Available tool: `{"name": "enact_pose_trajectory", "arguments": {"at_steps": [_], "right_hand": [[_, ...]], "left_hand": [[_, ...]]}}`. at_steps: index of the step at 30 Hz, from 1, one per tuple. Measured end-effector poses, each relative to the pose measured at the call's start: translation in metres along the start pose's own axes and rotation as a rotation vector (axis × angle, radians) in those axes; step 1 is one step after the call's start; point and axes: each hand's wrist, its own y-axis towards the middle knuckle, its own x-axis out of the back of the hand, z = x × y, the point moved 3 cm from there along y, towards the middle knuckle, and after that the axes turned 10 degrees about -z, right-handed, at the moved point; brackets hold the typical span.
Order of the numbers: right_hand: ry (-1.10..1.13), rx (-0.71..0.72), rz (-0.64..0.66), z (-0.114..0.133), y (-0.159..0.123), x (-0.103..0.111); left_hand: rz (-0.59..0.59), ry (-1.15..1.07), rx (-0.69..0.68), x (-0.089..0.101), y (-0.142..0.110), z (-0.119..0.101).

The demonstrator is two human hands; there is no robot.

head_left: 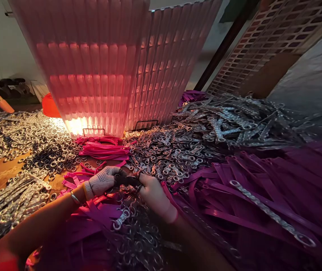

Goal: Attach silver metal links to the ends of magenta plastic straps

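Note:
My left hand [103,181], in a white dotted glove, is closed at one end of a dark piece [127,180]. My right hand [155,197], also in a pale glove, grips the other end with thumb and fingers together. The piece's kind is too dim to make out. Below both hands hang silvery chain-like links [138,222] with ring ends. Purple straps [96,214] lie under my left wrist. Right of my right hand spreads a large heap of purple straps [251,188], with one silvery twisted chain strip [274,212] on top.
Loose metal links [175,150] are heaped behind my hands, more links [50,150] to the left. Pink straps [104,148] lie at the foot of tall ribbed translucent panels [99,75]. A red lamp [50,105] glows behind. Long metal strips [231,116] pile up at back right.

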Motion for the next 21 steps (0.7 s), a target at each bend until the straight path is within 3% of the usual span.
{"name": "enact_pose_trajectory", "arguments": {"at_steps": [3,5,8,12,16,19,21], "right_hand": [[0.057,0.068,-0.022,-0.001,-0.004,0.002],[0.060,0.190,-0.083,-0.004,-0.005,0.007],[-0.073,0.383,-0.177,-0.008,-0.005,0.013],[-0.297,0.562,-0.127,-0.004,-0.006,0.011],[-0.413,0.503,-0.070,0.003,-0.009,0.016],[-0.341,0.417,0.048,0.010,-0.012,0.021],[-0.278,0.368,0.097,0.015,-0.013,0.019]], "left_hand": [[-0.012,-0.051,0.043,-0.003,-0.004,0.000],[0.006,-0.082,0.107,-0.004,-0.006,0.000],[0.055,-0.127,0.216,-0.007,-0.004,0.001],[0.169,-0.111,0.302,-0.014,-0.001,0.008],[0.138,-0.057,0.226,-0.017,-0.005,0.005],[0.126,0.092,0.048,-0.019,-0.012,-0.005],[0.113,0.119,0.019,-0.023,-0.015,-0.008]]}}
